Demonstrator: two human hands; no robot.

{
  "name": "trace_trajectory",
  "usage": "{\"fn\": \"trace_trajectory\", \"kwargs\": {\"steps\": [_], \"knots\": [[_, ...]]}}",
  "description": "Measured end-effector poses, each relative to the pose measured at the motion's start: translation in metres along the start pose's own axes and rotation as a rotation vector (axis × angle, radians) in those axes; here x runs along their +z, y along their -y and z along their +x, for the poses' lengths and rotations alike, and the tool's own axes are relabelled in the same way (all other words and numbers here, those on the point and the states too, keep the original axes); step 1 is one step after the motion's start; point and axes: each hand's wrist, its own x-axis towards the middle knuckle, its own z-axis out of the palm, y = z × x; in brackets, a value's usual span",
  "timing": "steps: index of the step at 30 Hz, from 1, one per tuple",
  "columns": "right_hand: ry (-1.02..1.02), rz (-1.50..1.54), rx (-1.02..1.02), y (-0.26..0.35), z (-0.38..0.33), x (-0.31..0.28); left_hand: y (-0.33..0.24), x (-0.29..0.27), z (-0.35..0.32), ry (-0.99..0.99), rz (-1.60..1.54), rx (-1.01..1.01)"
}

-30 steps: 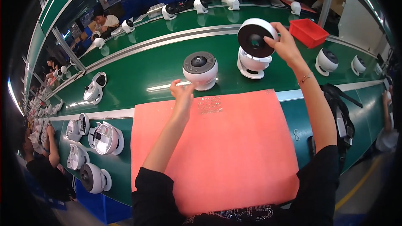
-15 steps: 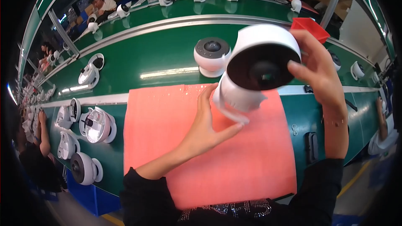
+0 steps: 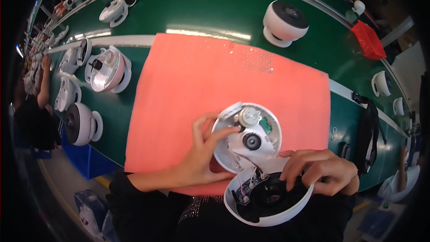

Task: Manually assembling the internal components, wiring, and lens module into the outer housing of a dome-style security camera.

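Down off the air and onto the salmon-pink rectangular foam mat point(image 3: 188, 89) now: white round plastic fan unit point(image 3: 253, 152), half a second ago held up close to the camera with its dark face showing, a second ago lifted off the green worktop point(image 3: 201, 9) at arm's length. Flipped over since, underside up. Exposed: round white base plate with a small silver motor housing point(image 3: 249, 116), a green circuit piece point(image 3: 266, 125) beside it, a black round hub point(image 3: 252, 141) in the middle, thin wires trailing toward the bowl-shaped white head shell with black interior point(image 3: 268, 199), hanging off the mat's near edge.

Left hand point(image 3: 199, 159) spread around the base's left rim, thumb and forefinger curled in toward the motor housing, fingertip touching just beside it. Right hand point(image 3: 320, 172) clamped over the head shell's upper rim, fingers curled onto the black inner part, steadying.

So: fetching over, handling of the insides begun, by the look of it. Unit now near the mat's front edge, close to the body.

Elsewhere, another white round fan with dark face point(image 3: 284, 20) upright on the worktop beyond the mat; pinkish-white open fan shell point(image 3: 107, 69) and more white units at left; red plastic bin point(image 3: 369, 40) far right.
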Motion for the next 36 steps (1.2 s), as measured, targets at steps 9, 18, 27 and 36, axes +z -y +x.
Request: {"fn": "trace_trajectory", "kwargs": {"steps": [9,18,27,36], "knots": [[-0.216,0.258,0.123,-0.016,0.003,0.023,0.002,-0.041,0.017,0.240,0.088,0.435],[-0.550,0.364,0.354,-0.016,0.017,0.025,0.007,-0.036,0.028,0.293,0.086,0.351],[-0.572,0.348,0.472,-0.023,0.019,0.019,-0.007,-0.047,0.006,0.017,-0.157,-0.081],[-0.537,0.294,0.542,-0.021,0.020,0.020,-0.024,-0.051,0.022,0.044,0.173,-0.073]]}}
